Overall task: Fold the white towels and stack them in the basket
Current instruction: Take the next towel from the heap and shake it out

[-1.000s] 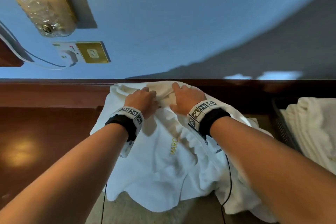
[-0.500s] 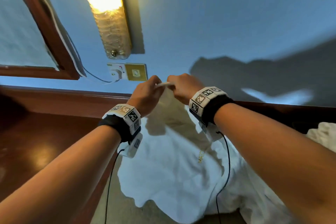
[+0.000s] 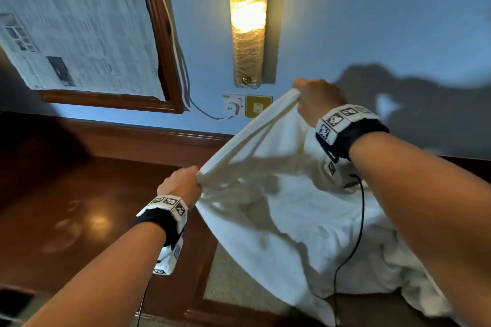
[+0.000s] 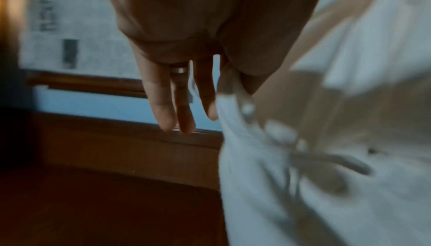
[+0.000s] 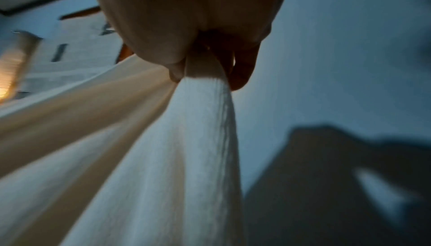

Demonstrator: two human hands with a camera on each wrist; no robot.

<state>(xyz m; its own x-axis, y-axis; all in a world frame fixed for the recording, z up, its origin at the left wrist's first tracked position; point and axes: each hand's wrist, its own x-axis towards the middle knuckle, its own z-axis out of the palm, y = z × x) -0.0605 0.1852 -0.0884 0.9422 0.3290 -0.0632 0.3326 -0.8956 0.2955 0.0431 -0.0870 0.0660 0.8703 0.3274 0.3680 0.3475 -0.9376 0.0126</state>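
Observation:
A white towel [image 3: 279, 210] hangs stretched between my two hands above the dark wooden table [image 3: 79, 215]. My left hand [image 3: 183, 183] pinches one end of its top hem low on the left; the left wrist view shows thumb and forefinger on the cloth [image 4: 268, 157] while the other fingers [image 4: 182, 102] hang straight. My right hand [image 3: 313, 98] grips the other end higher up, near the wall; the right wrist view shows its fingers [image 5: 242, 69] closed round the bunched towel [image 5: 163, 157]. The towel's lower part lies crumpled on the table. The basket is out of view.
Behind the table is a blue wall with a lit wall lamp [image 3: 248, 18], a socket and gold switch plate [image 3: 247, 106], and a wood-framed window covered in newspaper [image 3: 79, 21]. A black cable [image 3: 350, 247] runs from my right wrist across the towel.
My hands, together at the towel's edge before, have pulled apart: the left went down and left, the right up and right, stretching the hem. The view has tilted up and left.

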